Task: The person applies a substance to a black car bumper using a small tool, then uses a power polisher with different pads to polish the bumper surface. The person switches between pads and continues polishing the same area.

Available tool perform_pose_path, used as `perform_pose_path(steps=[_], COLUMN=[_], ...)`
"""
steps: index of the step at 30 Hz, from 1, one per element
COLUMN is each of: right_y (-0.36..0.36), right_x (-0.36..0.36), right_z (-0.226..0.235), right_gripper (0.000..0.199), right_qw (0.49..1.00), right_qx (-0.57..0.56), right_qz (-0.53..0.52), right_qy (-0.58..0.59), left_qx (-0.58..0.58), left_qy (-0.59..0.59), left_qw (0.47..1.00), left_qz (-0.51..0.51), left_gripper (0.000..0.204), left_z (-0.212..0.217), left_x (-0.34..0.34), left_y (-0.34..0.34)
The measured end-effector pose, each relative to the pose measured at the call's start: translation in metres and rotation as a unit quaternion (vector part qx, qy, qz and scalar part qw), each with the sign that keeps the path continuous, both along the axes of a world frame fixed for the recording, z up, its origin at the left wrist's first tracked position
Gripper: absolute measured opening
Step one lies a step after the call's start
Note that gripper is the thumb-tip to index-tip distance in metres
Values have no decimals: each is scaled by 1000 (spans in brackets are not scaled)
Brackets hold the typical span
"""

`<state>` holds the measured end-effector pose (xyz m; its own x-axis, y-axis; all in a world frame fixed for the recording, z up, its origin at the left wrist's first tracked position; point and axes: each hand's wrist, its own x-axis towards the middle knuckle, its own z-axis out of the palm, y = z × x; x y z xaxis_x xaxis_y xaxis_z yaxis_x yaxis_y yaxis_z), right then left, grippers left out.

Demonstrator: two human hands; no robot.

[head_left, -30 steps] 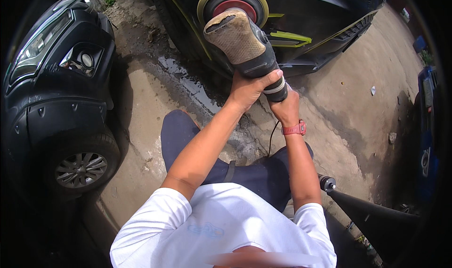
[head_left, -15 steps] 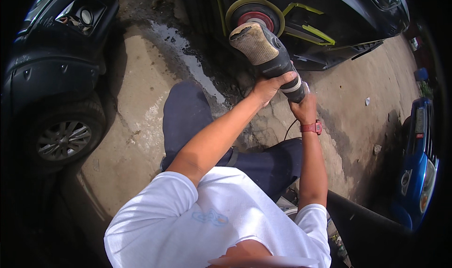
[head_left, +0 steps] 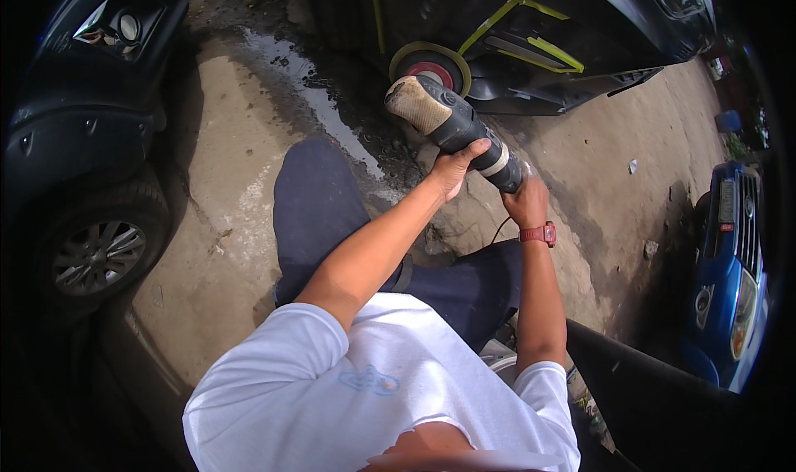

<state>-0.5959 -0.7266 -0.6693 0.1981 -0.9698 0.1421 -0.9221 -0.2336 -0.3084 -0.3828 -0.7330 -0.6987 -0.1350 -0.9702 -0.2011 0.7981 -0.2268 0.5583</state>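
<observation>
A black power polisher (head_left: 458,125) slants across the upper middle, its head wrapped in a worn, mesh-like tan cover. My left hand (head_left: 453,172) is closed round the middle of its body, thumb on top. Farther back, my right hand (head_left: 528,200) grips the rear end, with a red watch (head_left: 539,234) on that wrist. The round pad (head_left: 432,67), yellowish at the rim and red inside, is against or very near the lower side of a dark car bumper (head_left: 522,12). Yellow-green masking tape (head_left: 508,6) outlines a recess there. The pad's working face is hidden.
Another dark vehicle with a wheel (head_left: 99,256) stands at left, and a blue car (head_left: 734,281) at right. A wet streak (head_left: 319,99) runs over the concrete ground (head_left: 224,182). A thin cord (head_left: 500,230) hangs below the polisher. A black panel (head_left: 638,381) lies at lower right.
The polisher and both hands have shifted left and slightly down in view. Its pad sits lower along the bumper, uncovering more of the taped recess. The whole view has also shifted slightly.
</observation>
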Motion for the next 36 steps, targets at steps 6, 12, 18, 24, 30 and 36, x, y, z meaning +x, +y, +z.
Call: perform_pose_path(steps=[6,12,18,24,30,36], right_y=[6,5,14,36,47,65], right_x=[-3,-17,-9,23,80,149], right_z=[49,103,72,14,19,65], right_gripper=[51,45,54,58,60,56], right_qw=[992,984,997,997,996,988], right_qx=[-75,-108,-64,4,-13,-22], right_qz=[-14,-30,-44,-65,-89,-107], right_qy=[-96,-141,-12,43,25,-109], left_qx=[-107,-217,-95,33,-39,-118], left_qy=[-51,-39,10,1,8,-31], left_qw=[993,975,995,999,998,990], left_qz=[-11,-34,-32,-27,-59,-72], left_gripper=[66,64,63,66,66,57], left_z=[69,125,69,4,4,88], left_x=[-14,-31,-19,7,63,119], left_y=[-4,-20,-5,18,7,-3])
